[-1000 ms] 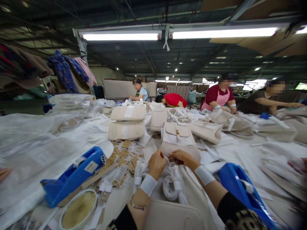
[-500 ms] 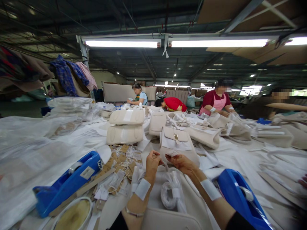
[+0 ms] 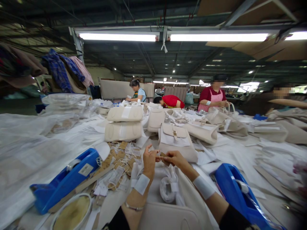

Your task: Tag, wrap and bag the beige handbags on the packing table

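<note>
Above a cream handbag [image 3: 168, 212], my hands come close together. My right hand [image 3: 178, 159] is closed, pinching a small brown hang tag [image 3: 165, 156]. White string [image 3: 158, 153] from the tag runs to the fingers of my left hand [image 3: 150, 161], which pinch it. A plastic-wrapped coil [image 3: 167, 190], perhaps the bag's strap, lies on the handbag below my wrists. Left of my left hand lies a heap of brown tags [image 3: 120, 156] with white strings. Just beyond my hands stands another cream bag [image 3: 176, 145] with a gold clasp.
Blue tape dispensers stand to the left [image 3: 64, 179] and right [image 3: 242, 195]. At front left is a round dish [image 3: 72, 212] with a yellowish pad. Stacked cream bags [image 3: 123, 131] stand ahead. Several co-workers, one in a pink apron [image 3: 216, 97], are across the table.
My hands have drawn closer together, and my right fingers have closed on the brown tag with its string stretched toward my left. The view has shifted slightly.
</note>
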{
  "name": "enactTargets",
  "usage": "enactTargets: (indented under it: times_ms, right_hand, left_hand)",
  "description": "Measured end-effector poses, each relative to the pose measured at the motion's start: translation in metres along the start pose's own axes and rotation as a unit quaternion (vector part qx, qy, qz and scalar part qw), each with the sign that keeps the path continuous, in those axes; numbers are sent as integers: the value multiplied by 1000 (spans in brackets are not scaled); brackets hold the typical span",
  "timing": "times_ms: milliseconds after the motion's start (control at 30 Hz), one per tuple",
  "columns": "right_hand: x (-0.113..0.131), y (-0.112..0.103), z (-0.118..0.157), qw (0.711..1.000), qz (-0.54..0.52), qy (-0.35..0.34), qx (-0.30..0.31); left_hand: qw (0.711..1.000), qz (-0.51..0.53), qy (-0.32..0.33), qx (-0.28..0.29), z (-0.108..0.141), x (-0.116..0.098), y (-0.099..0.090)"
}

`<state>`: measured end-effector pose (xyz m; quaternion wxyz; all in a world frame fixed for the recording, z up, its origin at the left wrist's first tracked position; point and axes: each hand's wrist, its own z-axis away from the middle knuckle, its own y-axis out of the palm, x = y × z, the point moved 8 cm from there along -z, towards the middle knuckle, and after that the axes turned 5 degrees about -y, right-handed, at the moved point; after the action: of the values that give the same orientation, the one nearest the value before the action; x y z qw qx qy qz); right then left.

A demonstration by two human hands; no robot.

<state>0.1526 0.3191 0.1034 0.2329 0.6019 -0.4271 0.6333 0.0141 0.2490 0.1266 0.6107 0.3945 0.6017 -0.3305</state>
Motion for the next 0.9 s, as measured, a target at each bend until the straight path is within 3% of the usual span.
enactTargets:
  times_ms: [167, 300, 367, 533, 700, 900]
  right_hand:
    - [11, 7, -7, 999, 26, -9, 36]
    - [19, 6, 1, 999, -11, -28, 27]
    - [24, 3, 7, 998, -36, -43, 14]
    - [37, -4, 20, 994, -46, -95, -24]
    - [50, -10, 37, 988, -53, -131, -62]
    - [60, -17, 67, 980, -73, -143, -119]
  left_hand:
    - [986, -118, 121, 15, 16, -28, 6]
    - [968, -169, 187, -21, 23, -44, 3]
    - [965, -181, 190, -12, 21, -44, 5]
    - [959, -176, 204, 92, 20, -40, 21]
    - [960, -178, 182, 117, 14, -30, 23]
    - [928, -260, 177, 198, 13, -11, 42]
